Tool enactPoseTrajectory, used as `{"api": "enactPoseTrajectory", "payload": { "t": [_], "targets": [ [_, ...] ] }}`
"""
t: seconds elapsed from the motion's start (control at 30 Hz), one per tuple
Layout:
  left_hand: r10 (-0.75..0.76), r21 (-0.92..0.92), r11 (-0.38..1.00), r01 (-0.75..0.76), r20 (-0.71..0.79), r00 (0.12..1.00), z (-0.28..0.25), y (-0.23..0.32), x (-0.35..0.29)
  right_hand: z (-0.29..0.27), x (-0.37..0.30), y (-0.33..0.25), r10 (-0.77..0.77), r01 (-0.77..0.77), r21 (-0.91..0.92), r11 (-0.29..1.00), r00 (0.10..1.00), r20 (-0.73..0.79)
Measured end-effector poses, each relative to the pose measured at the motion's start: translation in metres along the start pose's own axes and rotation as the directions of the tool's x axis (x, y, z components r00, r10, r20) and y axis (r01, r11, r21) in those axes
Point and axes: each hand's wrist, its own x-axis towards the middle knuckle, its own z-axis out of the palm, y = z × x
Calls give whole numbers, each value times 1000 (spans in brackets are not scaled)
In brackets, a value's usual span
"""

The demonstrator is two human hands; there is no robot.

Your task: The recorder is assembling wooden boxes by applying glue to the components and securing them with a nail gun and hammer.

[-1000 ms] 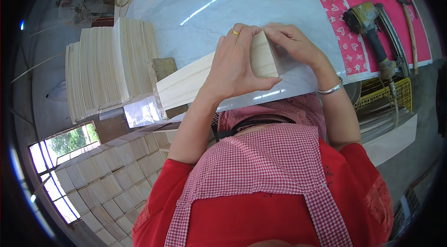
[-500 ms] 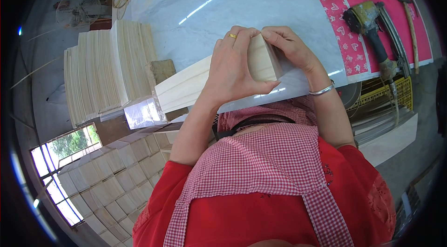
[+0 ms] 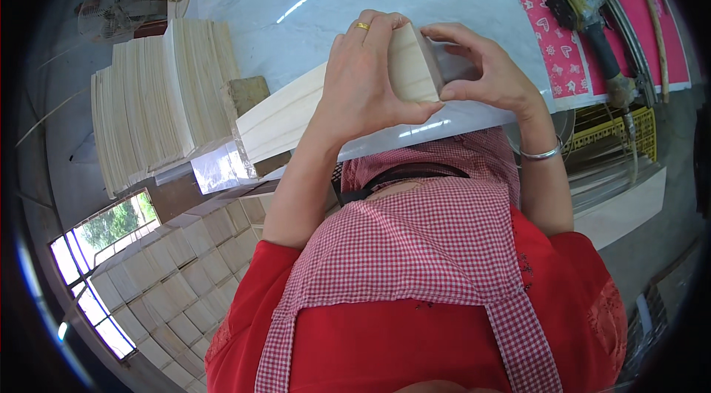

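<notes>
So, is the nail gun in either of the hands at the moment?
No, the nail gun lies on the pink cloth while both hands hold the wooden piece.

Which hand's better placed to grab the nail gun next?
Right, probably. The right hand only pinches the end of the wood piece and is nearer the nail gun, which lies on its side of the table. The left hand lies flat over the wood, steadying it.

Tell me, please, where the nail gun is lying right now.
In the head view the nail gun lies at the upper right, on the pink patterned cloth covering the table's right end, beyond the right hand.
</notes>
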Motion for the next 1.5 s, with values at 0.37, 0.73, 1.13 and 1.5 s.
{"api": "enactPoseTrajectory", "payload": {
  "t": [0.37,0.73,1.13,1.5],
  "targets": [
    [31,4,1000,-30,-21,999,3,-3,0,65,-56,-12,-420,225,-524,821,860,-289],
    [-1,16,1000,1,2,1000,0,1,0,86,-45,2,-611,246,-626,740,635,-472],
    [-3,30,1000,3,11,1000,1,0,1,85,-42,3,-691,291,-686,667,586,-424],
    [3,26,1000,-3,-1,1000,1,3,1,71,-24,-19,-485,313,-474,823,822,-299]
  ]
}}
